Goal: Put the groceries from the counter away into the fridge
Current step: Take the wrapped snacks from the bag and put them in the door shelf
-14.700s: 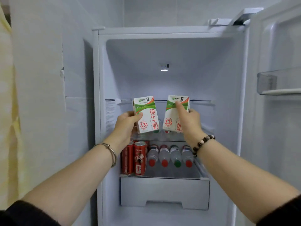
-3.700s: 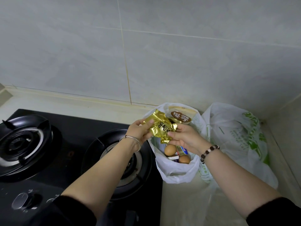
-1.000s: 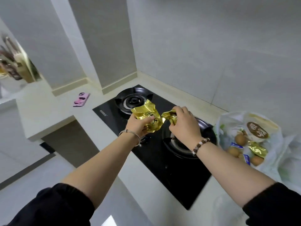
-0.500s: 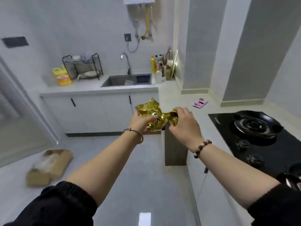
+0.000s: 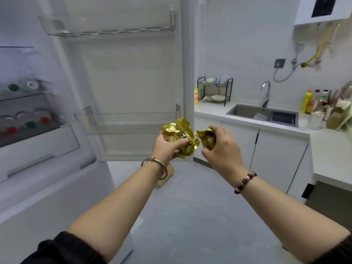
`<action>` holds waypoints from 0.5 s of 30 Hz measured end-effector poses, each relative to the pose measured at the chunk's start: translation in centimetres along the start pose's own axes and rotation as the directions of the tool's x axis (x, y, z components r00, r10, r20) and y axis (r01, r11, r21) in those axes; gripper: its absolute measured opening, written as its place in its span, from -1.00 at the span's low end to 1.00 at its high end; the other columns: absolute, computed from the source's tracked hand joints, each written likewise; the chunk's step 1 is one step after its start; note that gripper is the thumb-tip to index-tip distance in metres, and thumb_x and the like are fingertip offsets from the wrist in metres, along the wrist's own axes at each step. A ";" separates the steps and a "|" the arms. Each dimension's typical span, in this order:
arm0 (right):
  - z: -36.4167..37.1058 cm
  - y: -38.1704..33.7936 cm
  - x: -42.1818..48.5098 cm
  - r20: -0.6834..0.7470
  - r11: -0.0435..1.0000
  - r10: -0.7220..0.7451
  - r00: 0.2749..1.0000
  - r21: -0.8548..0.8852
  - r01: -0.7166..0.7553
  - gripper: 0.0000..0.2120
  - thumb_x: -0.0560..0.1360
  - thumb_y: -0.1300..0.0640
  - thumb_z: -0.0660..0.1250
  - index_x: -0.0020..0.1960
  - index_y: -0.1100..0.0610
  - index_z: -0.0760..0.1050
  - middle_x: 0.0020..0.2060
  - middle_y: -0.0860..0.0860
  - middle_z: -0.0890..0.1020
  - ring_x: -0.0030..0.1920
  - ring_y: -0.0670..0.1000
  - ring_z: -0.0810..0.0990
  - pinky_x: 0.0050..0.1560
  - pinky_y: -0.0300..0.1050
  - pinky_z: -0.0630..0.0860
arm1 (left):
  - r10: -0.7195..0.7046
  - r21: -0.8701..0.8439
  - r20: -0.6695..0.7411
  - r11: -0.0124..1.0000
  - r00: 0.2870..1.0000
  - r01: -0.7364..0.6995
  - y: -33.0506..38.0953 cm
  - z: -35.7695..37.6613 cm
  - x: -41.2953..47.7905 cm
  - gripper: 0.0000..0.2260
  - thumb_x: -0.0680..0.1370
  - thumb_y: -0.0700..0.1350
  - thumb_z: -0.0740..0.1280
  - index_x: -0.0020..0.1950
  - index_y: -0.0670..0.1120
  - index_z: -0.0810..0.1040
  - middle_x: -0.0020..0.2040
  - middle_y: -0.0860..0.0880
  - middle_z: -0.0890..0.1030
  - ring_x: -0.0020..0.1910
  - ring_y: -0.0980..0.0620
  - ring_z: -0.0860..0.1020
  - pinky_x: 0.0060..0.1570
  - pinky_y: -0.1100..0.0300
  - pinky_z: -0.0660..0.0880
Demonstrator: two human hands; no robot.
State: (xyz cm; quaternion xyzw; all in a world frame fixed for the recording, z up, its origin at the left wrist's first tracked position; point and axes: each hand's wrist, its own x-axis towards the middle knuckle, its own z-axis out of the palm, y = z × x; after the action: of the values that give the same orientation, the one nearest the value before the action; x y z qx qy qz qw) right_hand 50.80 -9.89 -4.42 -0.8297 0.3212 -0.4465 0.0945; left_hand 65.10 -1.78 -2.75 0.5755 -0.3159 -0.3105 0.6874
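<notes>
My left hand (image 5: 166, 147) grips a crinkled gold foil packet (image 5: 178, 133) and my right hand (image 5: 222, 149) grips a second, smaller gold foil packet (image 5: 206, 137). Both are held out at chest height, side by side, in front of the lower edge of the open fridge door (image 5: 133, 77). The fridge interior (image 5: 24, 103) is at the left, with bottles lying on a shelf (image 5: 28, 121) and more above. A clear door bin (image 5: 129, 122) sits just left of my left hand.
An upper door rack (image 5: 114, 29) is near the top. To the right are a counter with a sink (image 5: 262, 113), a tap (image 5: 266, 92), a dish rack (image 5: 215, 90) and bottles (image 5: 308, 101). White cabinets (image 5: 276, 155) and grey floor (image 5: 190, 206) lie ahead.
The view has swung left from the stove and counter to the open fridge. Both hands still hold the gold packets, now in front of the fridge door.
</notes>
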 end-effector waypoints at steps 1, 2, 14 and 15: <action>0.9 -1.0 0.9 -0.005 0.999 -0.028 1.000 0.019 0.029 -0.56 0.37 0.20 0.42 0.23 0.15 0.43 0.02 0.05 0.52 -0.06 0.04 0.50 -0.17 -0.20 0.36 | 0.016 -0.007 -0.029 1.000 0.999 -0.016 0.6 -1.3 0.4 -0.61 0.38 -0.27 0.50 0.13 -0.07 0.45 0.02 -0.07 0.61 -0.03 -0.05 0.61 -0.35 0.23 0.56; 1.8 -1.9 1.8 -0.004 0.998 -0.057 0.998 0.036 0.057 -0.55 0.36 0.21 0.42 0.23 0.16 0.44 0.02 0.06 0.52 -0.06 0.05 0.51 -0.16 -0.20 0.36 | 0.029 -0.008 -0.056 1.000 0.998 -0.029 1.3 -2.4 0.8 -0.63 0.38 -0.26 0.50 0.10 -0.05 0.46 0.01 -0.06 0.61 -0.03 -0.04 0.61 -0.36 0.24 0.56; 9.2 -6.8 14.2 -0.221 0.927 -0.250 0.943 0.226 0.299 -0.51 0.31 0.28 0.47 0.22 0.22 0.45 0.04 0.10 0.54 -0.06 0.09 0.56 -0.12 -0.20 0.41 | 0.345 0.171 -0.173 0.933 0.923 -0.317 9.2 -9.3 9.9 -0.63 0.34 -0.25 0.53 0.01 0.02 0.47 -0.02 -0.02 0.62 -0.04 0.01 0.62 -0.08 0.08 0.60; 9.7 -7.1 15.1 -0.207 0.926 -0.243 0.948 0.241 0.290 -0.51 0.32 0.26 0.46 0.23 0.20 0.45 0.05 0.09 0.53 -0.04 0.08 0.55 -0.12 -0.20 0.41 | 0.363 0.192 -0.173 0.924 0.916 -0.330 9.6 -9.8 10.7 -0.63 0.34 -0.25 0.53 -0.02 0.04 0.46 -0.04 0.00 0.61 -0.05 0.04 0.62 -0.08 0.10 0.60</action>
State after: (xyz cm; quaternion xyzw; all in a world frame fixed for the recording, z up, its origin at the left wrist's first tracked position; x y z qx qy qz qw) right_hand 67.73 -14.98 3.35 -0.8032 0.1485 -0.5651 0.1159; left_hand 79.96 -2.97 6.21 0.5920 -0.3641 -0.0965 0.7125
